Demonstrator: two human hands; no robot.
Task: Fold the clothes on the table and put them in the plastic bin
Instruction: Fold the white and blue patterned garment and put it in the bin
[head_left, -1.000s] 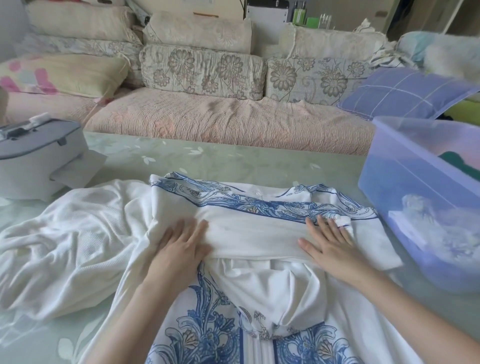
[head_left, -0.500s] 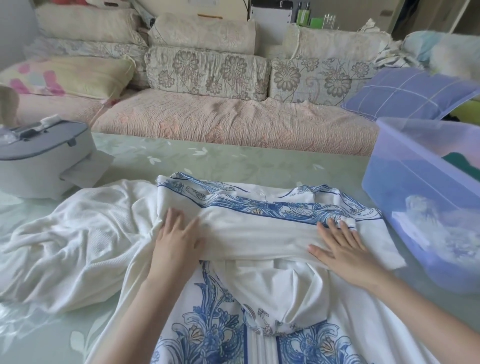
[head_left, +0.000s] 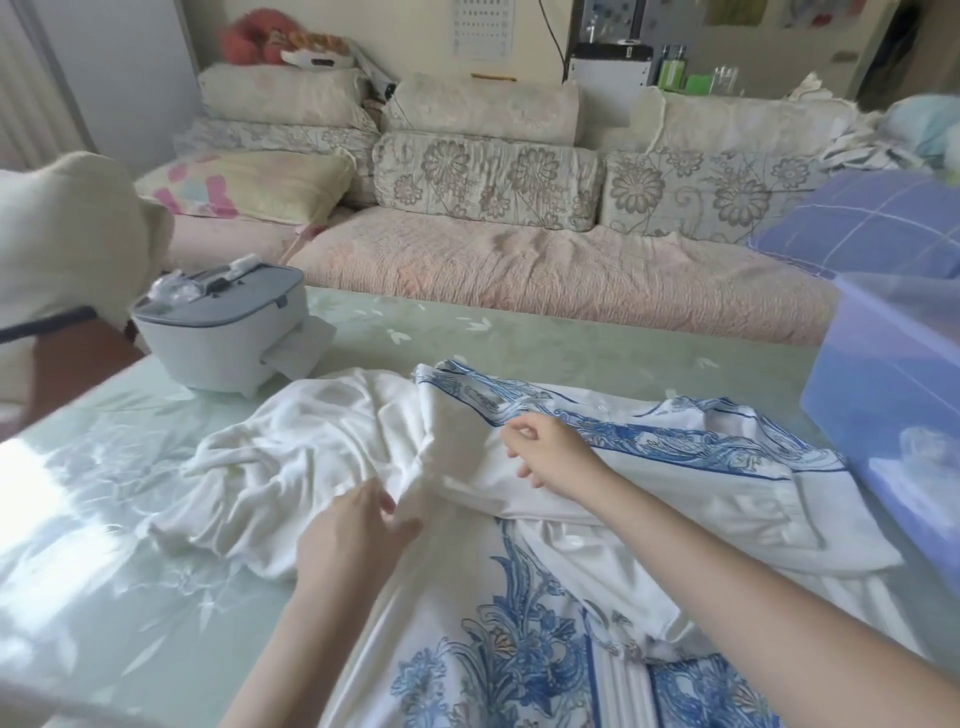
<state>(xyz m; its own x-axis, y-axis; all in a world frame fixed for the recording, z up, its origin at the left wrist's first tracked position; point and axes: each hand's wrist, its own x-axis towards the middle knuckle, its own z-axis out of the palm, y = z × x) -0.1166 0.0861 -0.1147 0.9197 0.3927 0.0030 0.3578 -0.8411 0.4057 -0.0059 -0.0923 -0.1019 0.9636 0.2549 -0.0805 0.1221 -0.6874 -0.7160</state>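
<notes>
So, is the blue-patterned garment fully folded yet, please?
Only partly: the garment has one fold across its top; the rest lies spread on the table.

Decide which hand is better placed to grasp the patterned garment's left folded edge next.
Left, probably: the left hand lies at that edge of the patterned garment; the right hand hovers further in.

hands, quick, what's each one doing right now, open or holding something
left hand: fingers at the folded edge of the dress, cannot tell whether it pinches it
right hand: loosely curled above the dress, holding nothing seen, so open
</notes>
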